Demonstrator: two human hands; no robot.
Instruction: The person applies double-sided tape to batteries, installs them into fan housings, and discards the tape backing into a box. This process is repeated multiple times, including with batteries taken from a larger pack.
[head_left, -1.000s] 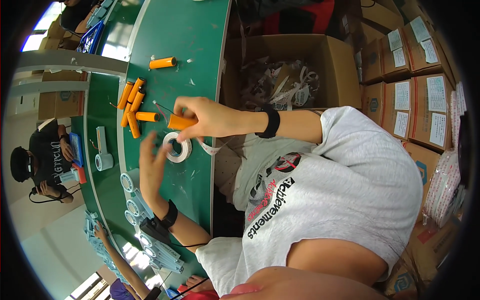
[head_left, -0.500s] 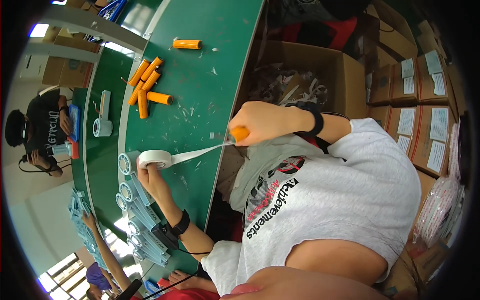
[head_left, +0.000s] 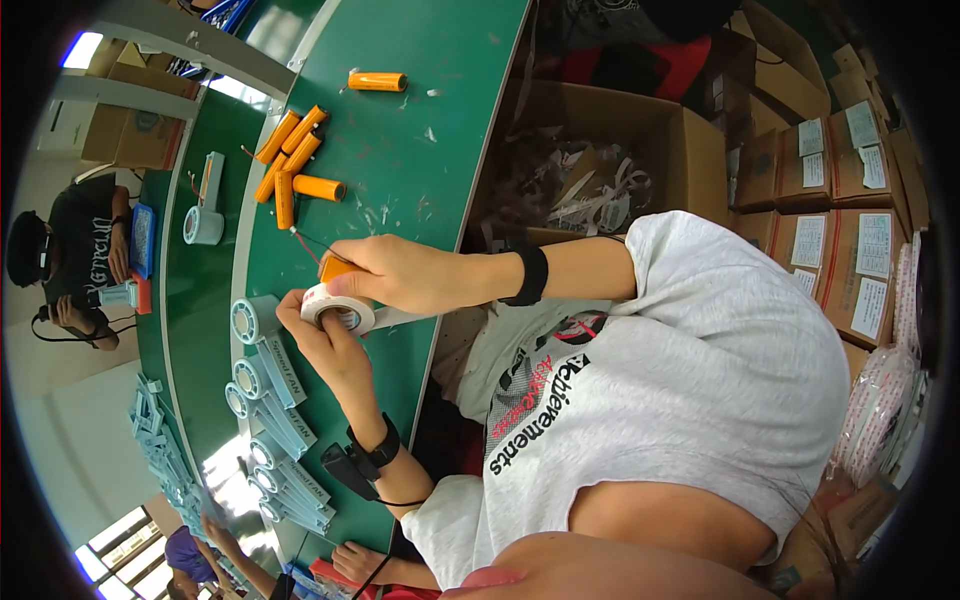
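Clock centre, as viewed: tape roll (head_left: 357, 306) in left hand (head_left: 335, 362), over tabletop (head_left: 455, 70). 12: held cylinder (head_left: 336, 268) in right hand (head_left: 408, 276), just beside; lone cylinder (head_left: 377, 82), farther. 11: cylinder pile (head_left: 287, 165). 7: fan row (head_left: 280, 373). 2: scrap carton (head_left: 700, 160), beside tabletop. 3: stacked cartons (head_left: 848, 275), beyond

We count eight orange cylinders (head_left: 377, 81), seven loose and one held, one white tape roll (head_left: 350, 302), one scrap-filled carton (head_left: 702, 165).
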